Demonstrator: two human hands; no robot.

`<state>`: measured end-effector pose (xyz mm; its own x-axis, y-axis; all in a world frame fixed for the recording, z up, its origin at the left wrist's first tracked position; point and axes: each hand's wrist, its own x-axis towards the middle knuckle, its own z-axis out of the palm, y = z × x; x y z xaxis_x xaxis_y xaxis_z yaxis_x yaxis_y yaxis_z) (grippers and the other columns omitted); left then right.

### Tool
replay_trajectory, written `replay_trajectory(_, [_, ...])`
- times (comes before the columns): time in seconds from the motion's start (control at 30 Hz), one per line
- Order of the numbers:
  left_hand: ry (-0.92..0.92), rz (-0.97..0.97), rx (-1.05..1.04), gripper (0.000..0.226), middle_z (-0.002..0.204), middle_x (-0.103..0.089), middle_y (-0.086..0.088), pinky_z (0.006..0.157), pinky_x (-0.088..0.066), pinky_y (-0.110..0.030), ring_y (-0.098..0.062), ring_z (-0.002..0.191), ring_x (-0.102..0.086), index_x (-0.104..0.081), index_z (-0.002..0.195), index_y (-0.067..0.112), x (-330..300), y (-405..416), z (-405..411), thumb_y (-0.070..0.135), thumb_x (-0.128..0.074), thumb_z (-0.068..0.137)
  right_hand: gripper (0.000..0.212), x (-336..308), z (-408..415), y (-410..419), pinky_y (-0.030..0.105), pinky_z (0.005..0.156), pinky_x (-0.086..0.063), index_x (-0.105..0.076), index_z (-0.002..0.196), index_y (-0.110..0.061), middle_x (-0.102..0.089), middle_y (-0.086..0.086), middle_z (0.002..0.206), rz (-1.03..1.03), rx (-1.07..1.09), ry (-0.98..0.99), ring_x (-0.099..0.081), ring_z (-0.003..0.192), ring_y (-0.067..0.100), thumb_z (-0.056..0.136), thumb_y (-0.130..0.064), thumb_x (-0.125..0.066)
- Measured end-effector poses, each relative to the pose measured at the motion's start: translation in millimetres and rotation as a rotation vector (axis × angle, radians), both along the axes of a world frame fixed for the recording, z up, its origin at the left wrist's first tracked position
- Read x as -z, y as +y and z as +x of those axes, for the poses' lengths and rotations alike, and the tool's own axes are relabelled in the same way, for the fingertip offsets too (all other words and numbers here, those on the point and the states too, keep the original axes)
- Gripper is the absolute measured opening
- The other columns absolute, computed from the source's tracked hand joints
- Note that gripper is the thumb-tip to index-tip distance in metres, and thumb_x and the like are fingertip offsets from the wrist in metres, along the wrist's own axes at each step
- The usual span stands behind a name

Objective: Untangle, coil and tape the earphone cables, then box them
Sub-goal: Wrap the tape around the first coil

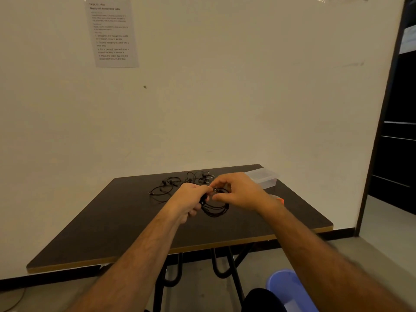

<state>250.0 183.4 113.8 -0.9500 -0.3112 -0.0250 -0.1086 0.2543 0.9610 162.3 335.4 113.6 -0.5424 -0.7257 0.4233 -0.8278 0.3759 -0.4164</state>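
Setting: a dark table [112,221] with a pale edge band, pushed against a plain off-white wall.

Item one: a coiled black earphone cable [216,208], which we hold above the middle of the table. Our left hand [191,199] has its fingers curled round the coil's left side; our right hand [238,192] pinches the top of the coil between thumb and fingertips, where something small and pale shows, too small for us to identify.

Item two: loose black earphone cables [175,183], lying tangled on the table beyond our hands.

Item three: a clear plastic box [264,177] at the far right corner of the table.

Item four: an orange object [280,201], mostly hidden behind our right wrist.

Item five: a printed sheet [112,32] on the wall, upper left.

Item six: a blue bin [290,289] on the floor, lower right.
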Motion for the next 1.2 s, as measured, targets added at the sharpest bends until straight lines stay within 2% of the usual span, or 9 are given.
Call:
replay_trajectory(0.17, [-0.006,0.046,0.003,0.022,0.065,-0.054,0.002,0.038,-0.019,-0.019,-0.005,0.041,-0.030,-0.067,0.087,0.009,1.8,1.4,-0.5,0.028,-0.058,0.097,0.017,1.0,2.5,-1.3,0.013,0.067,-0.038,-0.077,0.103,-0.026,-0.069,-0.016,0.087,-0.090,0.047,0.021,-0.056,0.072,-0.008,0.090,-0.030,-0.069])
replay_trajectory(0.23, [0.000,0.066,0.008,0.023,0.068,-0.055,0.002,0.037,-0.019,-0.018,-0.004,0.041,-0.030,-0.069,0.093,0.009,3.4,0.9,-0.6,0.029,-0.058,0.098,0.013,2.5,1.1,-0.9,0.019,0.069,-0.047,-0.079,0.097,-0.025,-0.072,-0.015,0.084,-0.144,0.034,-0.057,-0.061,0.076,-0.006,0.089,-0.029,-0.071])
replay_trajectory(0.33, [0.017,-0.005,0.037,0.026,0.074,-0.057,0.001,0.037,-0.023,-0.017,-0.003,0.042,-0.032,-0.071,0.097,0.012,5.3,1.3,1.0,0.033,-0.056,0.099,0.009,0.4,1.2,1.7,0.032,0.074,-0.056,-0.081,0.086,-0.022,-0.075,-0.006,0.078,-0.217,-0.002,-0.241,-0.067,0.078,0.010,0.086,-0.028,-0.074])
replay_trajectory(0.47, [0.040,-0.117,0.109,0.027,0.080,-0.059,0.000,0.040,-0.024,-0.017,-0.003,0.044,-0.033,-0.074,0.094,0.020,6.6,1.0,4.2,0.036,-0.053,0.100,0.009,-4.4,-6.7,9.0,0.021,0.053,-0.039,-0.079,0.077,-0.018,-0.068,-0.004,0.066,-0.192,-0.008,-0.617,-0.052,0.056,0.005,0.081,-0.025,-0.078])
replay_trajectory(0.6, [0.096,-0.190,0.176,0.027,0.083,-0.061,-0.001,0.043,-0.024,-0.017,-0.002,0.041,-0.034,-0.076,0.101,0.021,9.3,2.7,4.9,0.035,-0.053,0.100,0.008,-1.0,-14.9,11.7,0.029,0.064,-0.036,-0.072,0.075,-0.017,-0.067,-0.001,0.071,-0.152,-0.041,-1.052,-0.053,0.066,0.010,0.080,-0.023,-0.074])
replay_trajectory(0.77, [0.236,-0.353,0.147,0.018,0.074,-0.066,0.005,0.067,-0.043,-0.019,0.005,0.061,-0.055,-0.076,0.086,0.027,15.0,5.0,2.2,0.028,-0.061,0.096,0.003,3.8,-12.2,10.9,0.034,0.073,-0.041,-0.065,0.077,-0.019,-0.059,-0.003,0.070,-0.168,-0.116,-1.236,-0.054,0.069,0.011,0.076,-0.021,-0.068])
replay_trajectory(0.93, [0.236,-0.371,0.077,0.024,0.079,-0.070,0.002,0.074,-0.045,-0.025,-0.005,0.075,-0.061,-0.072,0.078,0.027,18.4,0.5,0.3,0.030,-0.059,0.098,0.013,8.3,-11.2,4.7,0.031,0.073,-0.047,-0.072,0.092,-0.018,-0.067,0.000,0.077,-0.219,-0.074,-0.937,-0.060,0.071,0.010,0.095,-0.020,-0.060])
replay_trajectory(1.07, [0.161,-0.260,0.059,0.029,0.078,-0.065,0.000,0.049,-0.034,-0.014,0.004,0.042,-0.045,-0.073,0.098,0.010,16.1,-0.8,0.8,0.032,-0.055,0.100,0.018,2.8,-6.1,5.7,0.018,0.074,-0.049,-0.072,0.104,-0.018,-0.074,0.001,0.095,-0.352,-0.023,-0.514,-0.067,0.087,0.008,0.099,-0.020,-0.056])
replay_trajectory(1.2, [0.132,-0.217,0.035,0.032,0.077,-0.062,0.000,0.043,-0.030,-0.015,0.000,0.039,-0.038,-0.072,0.096,0.009,14.2,0.1,0.8,0.034,-0.053,0.100,0.015,-3.6,-1.0,9.6,0.021,0.086,-0.052,-0.075,0.103,-0.021,-0.073,-0.010,0.098,-0.212,-0.039,-0.207,-0.066,0.094,0.001,0.089,-0.023,-0.070])
